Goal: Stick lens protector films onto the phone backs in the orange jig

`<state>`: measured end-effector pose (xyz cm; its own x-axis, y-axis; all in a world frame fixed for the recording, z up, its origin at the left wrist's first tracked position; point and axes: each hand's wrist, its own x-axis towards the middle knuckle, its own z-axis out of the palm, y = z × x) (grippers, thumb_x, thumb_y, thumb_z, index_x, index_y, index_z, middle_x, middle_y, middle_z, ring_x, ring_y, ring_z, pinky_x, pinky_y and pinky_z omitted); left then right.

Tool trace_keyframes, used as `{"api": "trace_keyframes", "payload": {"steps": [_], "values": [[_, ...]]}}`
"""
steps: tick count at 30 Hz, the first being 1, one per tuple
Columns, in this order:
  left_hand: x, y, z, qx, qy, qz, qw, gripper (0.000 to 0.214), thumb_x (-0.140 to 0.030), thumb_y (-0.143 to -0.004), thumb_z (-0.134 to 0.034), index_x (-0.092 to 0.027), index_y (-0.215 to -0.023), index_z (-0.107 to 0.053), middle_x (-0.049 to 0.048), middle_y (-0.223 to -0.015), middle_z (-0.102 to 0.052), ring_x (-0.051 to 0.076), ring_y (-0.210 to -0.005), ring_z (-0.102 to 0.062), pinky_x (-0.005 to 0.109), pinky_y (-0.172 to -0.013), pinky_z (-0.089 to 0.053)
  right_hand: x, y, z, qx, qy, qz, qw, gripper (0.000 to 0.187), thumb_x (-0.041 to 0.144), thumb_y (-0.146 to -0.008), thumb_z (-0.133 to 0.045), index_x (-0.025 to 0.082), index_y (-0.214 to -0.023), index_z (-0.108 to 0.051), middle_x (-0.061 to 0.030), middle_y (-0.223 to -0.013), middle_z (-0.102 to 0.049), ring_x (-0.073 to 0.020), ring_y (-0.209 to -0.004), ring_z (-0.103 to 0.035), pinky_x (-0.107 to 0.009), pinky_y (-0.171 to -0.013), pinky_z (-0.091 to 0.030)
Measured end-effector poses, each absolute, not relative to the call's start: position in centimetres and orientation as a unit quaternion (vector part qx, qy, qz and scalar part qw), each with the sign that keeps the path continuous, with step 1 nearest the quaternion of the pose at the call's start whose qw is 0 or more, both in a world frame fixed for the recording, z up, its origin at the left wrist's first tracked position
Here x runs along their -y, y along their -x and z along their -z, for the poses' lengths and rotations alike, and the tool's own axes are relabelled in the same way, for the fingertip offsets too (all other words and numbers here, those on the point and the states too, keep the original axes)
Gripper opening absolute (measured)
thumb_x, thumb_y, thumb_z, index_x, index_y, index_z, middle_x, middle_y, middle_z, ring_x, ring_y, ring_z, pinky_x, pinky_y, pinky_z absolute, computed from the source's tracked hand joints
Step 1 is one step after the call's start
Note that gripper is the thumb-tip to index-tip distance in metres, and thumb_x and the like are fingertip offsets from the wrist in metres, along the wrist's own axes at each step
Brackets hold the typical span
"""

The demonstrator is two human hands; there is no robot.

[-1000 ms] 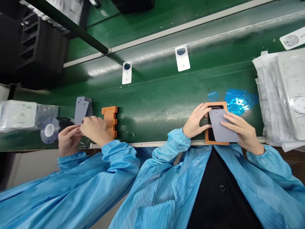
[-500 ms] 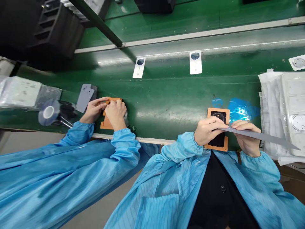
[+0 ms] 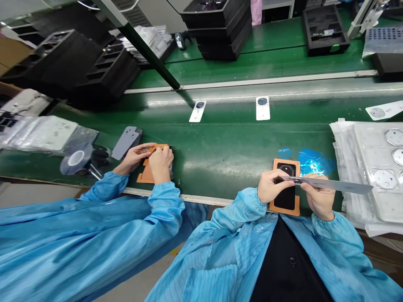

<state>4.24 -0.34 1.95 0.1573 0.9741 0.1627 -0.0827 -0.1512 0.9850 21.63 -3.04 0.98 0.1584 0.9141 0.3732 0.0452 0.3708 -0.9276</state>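
My left hand (image 3: 271, 185) pinches the near end of a thin grey sheet (image 3: 343, 186), seen almost edge-on. The fingers of my right hand (image 3: 320, 196) are also closed on this sheet, a little further right, with the thumb in front. Under my left hand lies an orange frame (image 3: 297, 209) with a black inset (image 3: 288, 197) and a round outlined shape near its top. Two pieces of blue film, a small one (image 3: 285, 152) and a larger crumpled one (image 3: 315, 161), lie just beyond the frame.
At left, a co-worker's hands (image 3: 160, 161) work on another orange frame (image 3: 145, 175). White cards with dark discs (image 3: 262, 113) lie further back. White trays with round parts (image 3: 362, 167) are stacked at right. A tape roll (image 3: 75, 158) and black trays (image 3: 217, 31) stand around.
My view has tilted upward, showing more of the back bench. My right hand has turned and moved closer to my left, its thumb now before the grey sheet, which lies more level.
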Motion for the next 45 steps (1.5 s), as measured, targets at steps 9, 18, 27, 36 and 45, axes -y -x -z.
{"api": "trace_keyframes", "payload": {"steps": [9, 18, 27, 36, 45], "values": [[1.3, -7.0, -6.1, -0.347, -0.681, -0.555, 0.327, 0.013, -0.029, -0.097, -0.069, -0.016, -0.093, -0.071, 0.0065, -0.092, -0.078, 0.016, -0.085, -0.075, 0.029, -0.082, -0.062, 1.8, -22.3, 0.0, 0.55, 0.392, -0.435, 0.595, 0.03, 0.044, -0.108, -0.032, 0.034, -0.125, -0.054, -0.0026, -0.086, -0.062, -0.022, -0.07, -0.058, -0.038, -0.062, -0.054], [1.4, -7.7, -6.3, -0.334, -0.709, -0.534, 0.317, 0.015, -0.031, -0.099, -0.063, -0.017, -0.095, -0.067, 0.0076, -0.094, -0.076, 0.017, -0.087, -0.073, 0.031, -0.084, -0.06, 1.8, -23.3, 1.5, 0.48, 0.374, -0.531, 0.589, 0.035, 0.055, -0.107, -0.035, 0.038, -0.126, -0.058, -0.0015, -0.09, -0.064, -0.0211, -0.069, -0.055, -0.04, -0.071, -0.055], [-1.4, -4.5, -2.8, -0.477, -0.56, -0.439, 0.515, 0.043, -0.058, -0.091, -0.067, -0.018, -0.074, -0.059, -0.0015, -0.068, -0.057, 0.013, -0.065, -0.052, 0.028, -0.064, -0.044, -0.4, -19.6, 0.8, 0.236, 0.426, -0.586, 0.648, 0.035, 0.033, -0.073, -0.091, 0.024, -0.1, -0.071, 0.0001, -0.103, -0.075, -0.0153, -0.099, -0.069, -0.032, -0.097, -0.056], [-19.2, -2.2, -4.2, -0.58, -0.602, -0.347, 0.426, 0.037, -0.046, -0.094, -0.066, -0.022, -0.119, -0.053, 0.0108, -0.122, -0.07, 0.021, -0.113, -0.067, 0.033, -0.098, -0.051, -14.3, -19.9, -8.5, 0.324, 0.399, -0.65, 0.56, 0.037, 0.053, -0.087, -0.076, 0.018, -0.1, -0.068, -0.0062, -0.095, -0.076, -0.0138, -0.089, -0.071, -0.026, -0.081, -0.058], [-29.9, -5.4, -2.0, -0.713, -0.62, -0.181, 0.274, 0.077, -0.031, -0.069, -0.09, -0.014, -0.129, -0.046, 0.03, -0.148, -0.046, 0.045, -0.143, -0.043, 0.049, -0.112, -0.037, 3.0, -21.3, -5.6, 0.543, 0.36, -0.695, 0.305, 0.043, 0.051, -0.086, -0.079, 0.02, -0.115, -0.076, -0.0092, -0.112, -0.078, -0.0216, -0.102, -0.074, -0.037, -0.097, -0.056]]}}
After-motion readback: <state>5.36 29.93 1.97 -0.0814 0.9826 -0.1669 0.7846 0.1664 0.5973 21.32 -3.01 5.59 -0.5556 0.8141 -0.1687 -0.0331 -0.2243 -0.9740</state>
